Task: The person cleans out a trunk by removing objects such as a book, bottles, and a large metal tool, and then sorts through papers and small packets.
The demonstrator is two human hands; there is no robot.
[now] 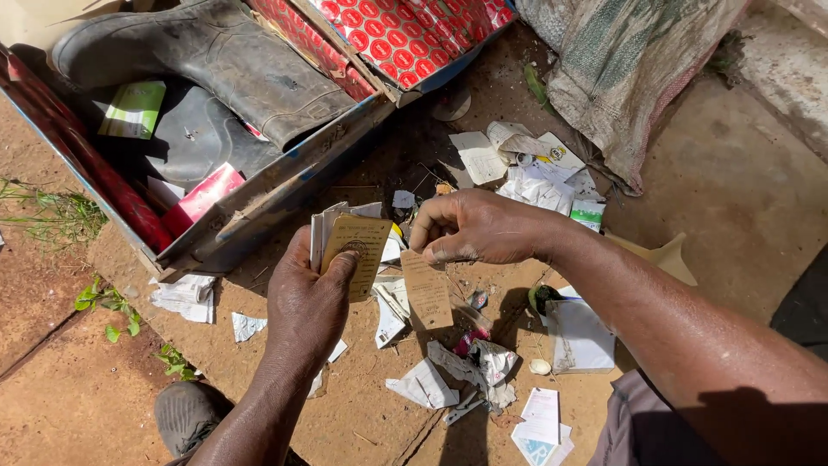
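Dirt ground (362, 406), tan cards (358, 250) in left hand (306, 302), tan slip (427, 289) pinched by right hand (479, 226).

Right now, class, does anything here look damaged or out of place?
Yes. Torn, crumpled paper scraps litter the ground below the right hand, and a black rubber boot lies on its side in the open metal box.
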